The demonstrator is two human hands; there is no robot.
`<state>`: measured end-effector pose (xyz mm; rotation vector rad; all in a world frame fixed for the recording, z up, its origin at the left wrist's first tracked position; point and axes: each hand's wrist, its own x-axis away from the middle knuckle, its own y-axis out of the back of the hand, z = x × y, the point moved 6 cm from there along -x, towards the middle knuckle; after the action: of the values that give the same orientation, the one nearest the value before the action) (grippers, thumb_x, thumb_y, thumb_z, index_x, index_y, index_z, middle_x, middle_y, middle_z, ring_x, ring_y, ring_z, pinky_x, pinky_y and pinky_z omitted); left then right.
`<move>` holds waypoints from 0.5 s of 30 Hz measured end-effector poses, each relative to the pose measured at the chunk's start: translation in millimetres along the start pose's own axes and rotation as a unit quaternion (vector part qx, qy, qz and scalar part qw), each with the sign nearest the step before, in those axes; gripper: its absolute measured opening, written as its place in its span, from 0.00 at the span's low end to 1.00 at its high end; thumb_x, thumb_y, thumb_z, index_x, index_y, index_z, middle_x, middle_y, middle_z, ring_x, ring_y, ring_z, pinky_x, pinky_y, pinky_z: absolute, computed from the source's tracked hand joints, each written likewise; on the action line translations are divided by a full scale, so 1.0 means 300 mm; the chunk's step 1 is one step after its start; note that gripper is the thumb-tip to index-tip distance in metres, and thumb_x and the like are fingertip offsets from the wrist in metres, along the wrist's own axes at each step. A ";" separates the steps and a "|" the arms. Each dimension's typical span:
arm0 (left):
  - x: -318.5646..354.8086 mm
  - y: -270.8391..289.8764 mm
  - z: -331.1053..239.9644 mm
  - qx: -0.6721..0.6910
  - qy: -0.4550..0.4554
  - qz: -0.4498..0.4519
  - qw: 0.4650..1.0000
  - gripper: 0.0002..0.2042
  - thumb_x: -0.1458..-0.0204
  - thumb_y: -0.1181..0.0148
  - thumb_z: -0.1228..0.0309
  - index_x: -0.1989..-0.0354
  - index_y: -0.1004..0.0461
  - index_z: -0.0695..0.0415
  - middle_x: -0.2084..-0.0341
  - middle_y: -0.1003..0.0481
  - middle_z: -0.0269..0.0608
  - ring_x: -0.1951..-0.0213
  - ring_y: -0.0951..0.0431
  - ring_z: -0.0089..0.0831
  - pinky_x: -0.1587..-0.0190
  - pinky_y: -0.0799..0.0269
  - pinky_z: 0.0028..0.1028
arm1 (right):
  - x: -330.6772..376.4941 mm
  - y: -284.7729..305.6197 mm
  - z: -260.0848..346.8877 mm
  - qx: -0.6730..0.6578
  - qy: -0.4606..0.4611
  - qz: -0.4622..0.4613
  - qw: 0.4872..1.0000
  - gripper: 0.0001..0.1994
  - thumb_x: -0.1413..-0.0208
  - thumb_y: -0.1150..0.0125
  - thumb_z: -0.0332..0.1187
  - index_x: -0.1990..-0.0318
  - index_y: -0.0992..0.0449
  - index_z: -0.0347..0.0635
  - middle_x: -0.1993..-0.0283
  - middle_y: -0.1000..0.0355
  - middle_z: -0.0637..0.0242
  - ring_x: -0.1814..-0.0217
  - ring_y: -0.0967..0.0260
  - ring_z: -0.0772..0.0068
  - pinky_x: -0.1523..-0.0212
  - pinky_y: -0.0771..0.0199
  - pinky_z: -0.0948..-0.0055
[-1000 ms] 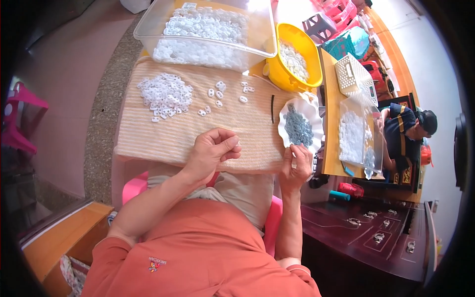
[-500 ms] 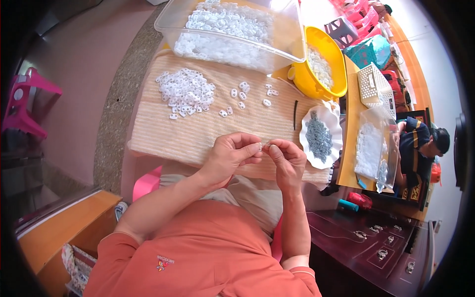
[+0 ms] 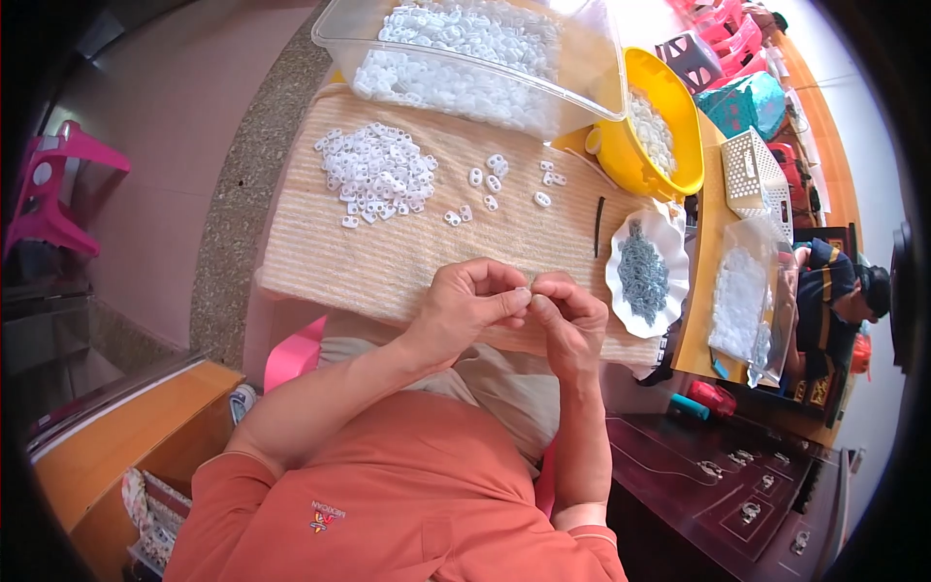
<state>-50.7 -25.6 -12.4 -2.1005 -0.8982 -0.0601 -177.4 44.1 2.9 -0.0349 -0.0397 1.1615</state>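
My left hand (image 3: 473,301) and my right hand (image 3: 570,318) meet fingertip to fingertip above the near edge of a beige woven mat (image 3: 407,242). Both pinch something tiny between thumb and fingers; it is too small to make out. A pile of small white plastic pieces (image 3: 376,173) lies on the mat's far left, with a few loose white pieces (image 3: 495,184) scattered to its right. A white scalloped dish (image 3: 669,254) holding small grey parts (image 3: 642,274) sits just right of my right hand.
A clear plastic bin (image 3: 582,73) full of white pieces stands at the back, a yellow bowl (image 3: 679,126) beside it. A thin black stick (image 3: 598,226) lies on the mat. A white basket (image 3: 754,175), a clear bag (image 3: 742,301) and another person (image 3: 834,291) are at right. Pink stool (image 3: 58,194) at left.
My right hand left the grey-parts dish and came in to meet my left hand; both now pinch together at the mat's near edge.
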 end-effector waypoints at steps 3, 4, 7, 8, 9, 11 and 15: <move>0.001 -0.003 -0.003 -0.024 -0.014 0.001 1.000 0.08 0.48 0.38 0.75 0.62 0.27 0.62 0.70 0.24 0.36 0.71 0.24 0.19 0.67 0.25 0.19 | 0.001 0.006 -0.001 0.010 -0.003 0.009 1.000 0.06 0.48 0.40 0.18 0.62 0.24 0.31 0.60 0.29 0.64 0.59 0.32 0.77 0.57 0.32 0.80; 0.003 -0.005 -0.005 -0.025 -0.014 0.001 1.000 0.08 0.48 0.38 0.75 0.62 0.27 0.62 0.70 0.24 0.36 0.71 0.24 0.19 0.67 0.25 0.19 | 0.002 0.004 -0.001 0.014 0.000 0.016 1.000 0.06 0.48 0.40 0.19 0.62 0.24 0.31 0.60 0.28 0.63 0.59 0.32 0.77 0.57 0.32 0.80; 0.006 -0.011 -0.011 -0.029 -0.022 0.006 0.999 0.08 0.49 0.37 0.75 0.62 0.27 0.63 0.71 0.25 0.36 0.71 0.25 0.18 0.67 0.25 0.19 | 0.005 0.006 0.000 0.005 -0.003 0.009 1.000 0.05 0.47 0.40 0.21 0.62 0.24 0.31 0.61 0.28 0.63 0.61 0.32 0.77 0.58 0.32 0.80; 0.005 -0.010 -0.011 -0.034 -0.028 0.008 0.999 0.08 0.49 0.37 0.75 0.63 0.27 0.63 0.71 0.25 0.36 0.71 0.25 0.19 0.67 0.25 0.19 | 0.006 0.005 0.003 0.004 -0.002 0.009 1.000 0.05 0.47 0.40 0.21 0.62 0.24 0.31 0.61 0.28 0.63 0.61 0.32 0.77 0.58 0.32 0.80; 0.005 -0.011 -0.011 -0.038 -0.033 0.011 0.999 0.08 0.49 0.37 0.75 0.63 0.27 0.63 0.71 0.25 0.36 0.71 0.25 0.19 0.66 0.26 0.20 | 0.007 0.007 0.001 0.022 -0.022 -0.001 1.000 0.05 0.46 0.40 0.22 0.63 0.24 0.31 0.62 0.27 0.63 0.62 0.32 0.77 0.59 0.32 0.80; 0.005 -0.010 -0.013 -0.041 -0.037 0.013 0.998 0.08 0.49 0.38 0.75 0.63 0.27 0.64 0.71 0.25 0.36 0.71 0.25 0.19 0.66 0.26 0.20 | 0.008 0.011 0.001 0.039 -0.041 -0.011 0.998 0.05 0.45 0.40 0.23 0.63 0.24 0.31 0.63 0.27 0.64 0.63 0.32 0.78 0.60 0.32 0.80; 0.003 -0.009 -0.014 -0.055 -0.047 0.014 0.997 0.08 0.48 0.38 0.75 0.62 0.28 0.64 0.70 0.25 0.37 0.70 0.25 0.19 0.65 0.26 0.20 | 0.011 0.015 -0.012 0.079 -0.107 -0.015 0.991 0.04 0.44 0.42 0.24 0.66 0.25 0.31 0.65 0.27 0.65 0.65 0.32 0.80 0.62 0.32 0.81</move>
<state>-50.7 -27.0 -7.4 -2.2327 -0.9397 0.0048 -180.0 48.8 -0.7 0.2299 -0.1388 1.1310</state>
